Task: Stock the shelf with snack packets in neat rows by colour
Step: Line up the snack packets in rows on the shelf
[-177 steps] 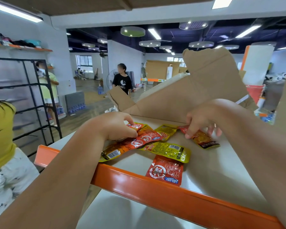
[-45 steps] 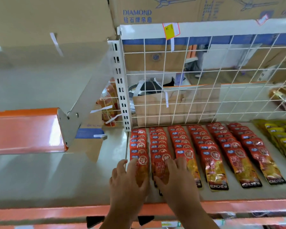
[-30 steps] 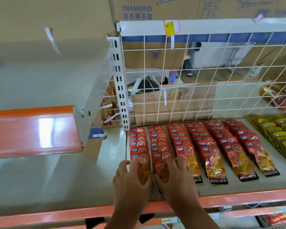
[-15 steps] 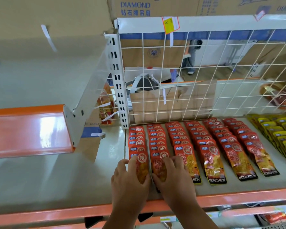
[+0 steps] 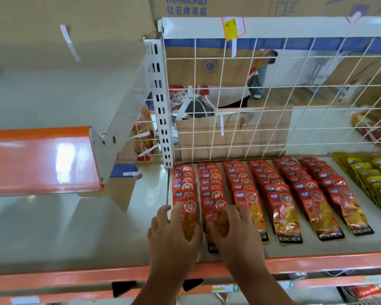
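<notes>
Several rows of red snack packets [image 5: 284, 194] lie overlapped on the pale shelf [image 5: 97, 234], running from the wire back to the front. Rows of yellow packets [image 5: 374, 179] start at the far right. My left hand [image 5: 174, 238] rests with spread fingers on the front packet of the leftmost red row [image 5: 188, 214]. Beside it, my right hand [image 5: 235, 234] presses on the front packet of the second row [image 5: 215, 208]. Both hands cover the lower halves of those packets.
A white wire grid [image 5: 273, 95] backs the shelf, with cardboard and a person's legs behind it. An orange rail [image 5: 317, 263] edges the front. A higher shelf's orange edge [image 5: 40, 159] juts out at left. A cardboard box [image 5: 207, 5] sits on top.
Earlier I was picking packets off another shelf top. Over the last second both hands have stayed on the two leftmost red rows, shifting only slightly.
</notes>
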A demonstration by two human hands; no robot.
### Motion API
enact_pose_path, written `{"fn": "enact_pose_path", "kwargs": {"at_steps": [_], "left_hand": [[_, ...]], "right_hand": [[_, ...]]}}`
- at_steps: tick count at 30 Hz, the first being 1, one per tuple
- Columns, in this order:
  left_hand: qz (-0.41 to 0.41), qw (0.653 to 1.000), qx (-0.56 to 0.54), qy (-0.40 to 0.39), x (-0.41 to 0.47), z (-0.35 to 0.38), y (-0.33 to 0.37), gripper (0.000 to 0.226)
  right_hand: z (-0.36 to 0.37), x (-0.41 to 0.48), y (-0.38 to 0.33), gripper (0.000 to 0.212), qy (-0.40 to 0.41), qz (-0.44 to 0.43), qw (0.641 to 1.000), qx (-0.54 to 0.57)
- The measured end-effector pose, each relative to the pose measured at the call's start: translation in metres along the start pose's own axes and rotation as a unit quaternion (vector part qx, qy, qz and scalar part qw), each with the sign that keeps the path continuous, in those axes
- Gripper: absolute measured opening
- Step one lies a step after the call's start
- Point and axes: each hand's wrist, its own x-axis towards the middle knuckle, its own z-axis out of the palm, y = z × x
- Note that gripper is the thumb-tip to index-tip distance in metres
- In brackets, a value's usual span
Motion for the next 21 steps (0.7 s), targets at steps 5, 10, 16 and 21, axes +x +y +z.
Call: {"fn": "enact_pose_path", "kwargs": {"at_steps": [5,10,16,21], "left_hand": [[0.020,1.000,0.006,0.020,-0.003,-0.001,0.002,0.063],[0.031,0.998,0.015,0.044,-0.004,-0.005,0.016,0.060],[0.102,0.989,0.006,0.108,0.015,-0.043,0.089,0.056],[0.192,0.954,0.020,0.229,0.049,-0.115,0.174,0.052]], "right_hand": [[-0.017,0.007,0.004,0.033,0.023,-0.026,0.999,0.023],[-0.047,0.023,0.014,0.027,0.048,-0.061,0.996,0.041],[-0.107,0.064,0.002,0.024,0.040,-0.100,0.990,0.089],[-0.176,0.098,-0.046,0.027,0.074,-0.204,0.964,0.156]]}}
